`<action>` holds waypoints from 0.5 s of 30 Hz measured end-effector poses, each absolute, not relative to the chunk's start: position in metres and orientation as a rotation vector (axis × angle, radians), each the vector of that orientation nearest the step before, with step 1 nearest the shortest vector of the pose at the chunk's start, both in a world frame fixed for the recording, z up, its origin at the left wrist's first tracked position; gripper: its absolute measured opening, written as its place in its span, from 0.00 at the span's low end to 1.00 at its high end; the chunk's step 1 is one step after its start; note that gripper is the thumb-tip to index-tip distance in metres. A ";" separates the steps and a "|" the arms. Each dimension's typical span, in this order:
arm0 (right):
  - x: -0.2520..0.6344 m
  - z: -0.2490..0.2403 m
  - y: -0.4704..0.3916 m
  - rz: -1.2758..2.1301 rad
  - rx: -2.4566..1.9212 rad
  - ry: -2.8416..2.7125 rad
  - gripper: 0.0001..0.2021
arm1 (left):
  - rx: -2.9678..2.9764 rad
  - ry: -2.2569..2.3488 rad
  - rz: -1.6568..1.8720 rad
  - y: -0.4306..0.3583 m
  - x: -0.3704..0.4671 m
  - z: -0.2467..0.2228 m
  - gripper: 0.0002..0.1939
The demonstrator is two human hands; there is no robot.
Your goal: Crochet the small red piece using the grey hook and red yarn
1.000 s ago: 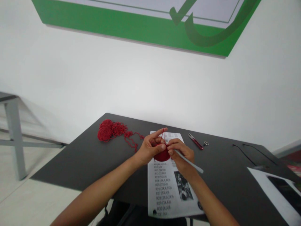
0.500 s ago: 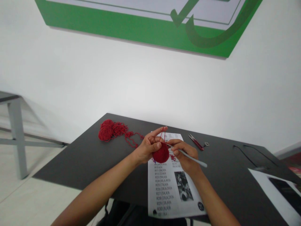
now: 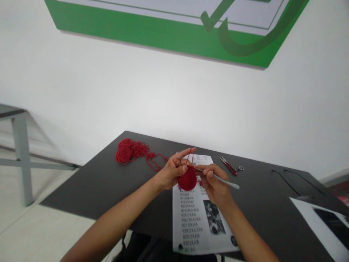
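My left hand [image 3: 173, 170] pinches the edge of a round red crochet piece [image 3: 187, 179], its index finger raised with red yarn looped over it. In my right hand [image 3: 215, 182] is a crochet hook with a grey handle [image 3: 230, 184], its tip at the top edge of the red piece. A strand runs from my left hand to a loose pile of red yarn [image 3: 124, 151] at the table's back left. Beneath my hands lies a printed sheet [image 3: 191, 233] with rows of text and a picture.
On the dark table [image 3: 89, 182], red thread snips [image 3: 229, 166] lie beyond my right hand. Glasses [image 3: 289, 182] rest at the right, near a white paper [image 3: 313, 218] with a dark flat object [image 3: 332, 223] on it. A wall stands behind the table.
The hook's handle has tilted to a flatter angle as my right hand turned slightly. The whole view has shifted a little; my left hand still pinches the red piece.
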State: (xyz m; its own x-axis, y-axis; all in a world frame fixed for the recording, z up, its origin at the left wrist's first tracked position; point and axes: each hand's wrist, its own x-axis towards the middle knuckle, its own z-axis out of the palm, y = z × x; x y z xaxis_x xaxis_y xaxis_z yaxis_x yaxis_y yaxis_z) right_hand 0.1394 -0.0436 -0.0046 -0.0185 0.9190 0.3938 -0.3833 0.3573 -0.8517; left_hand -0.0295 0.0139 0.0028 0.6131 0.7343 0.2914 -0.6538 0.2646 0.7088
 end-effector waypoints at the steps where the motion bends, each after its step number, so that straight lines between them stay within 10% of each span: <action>1: 0.138 -0.003 -0.044 1.153 -0.598 -1.140 0.12 | 0.902 0.108 0.941 0.014 -0.030 0.003 0.41; 15: 0.141 -0.008 -0.044 0.988 -0.697 -1.262 0.16 | 0.699 0.032 0.876 0.008 -0.026 0.010 0.34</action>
State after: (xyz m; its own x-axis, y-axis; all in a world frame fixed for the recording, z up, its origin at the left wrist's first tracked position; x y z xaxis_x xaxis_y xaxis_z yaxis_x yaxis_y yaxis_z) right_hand 0.1409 -0.0439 -0.0077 0.0116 0.8951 0.4457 -0.2179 0.4373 -0.8725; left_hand -0.0257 0.0078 0.0100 0.6542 0.7140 0.2497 -0.6936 0.4346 0.5745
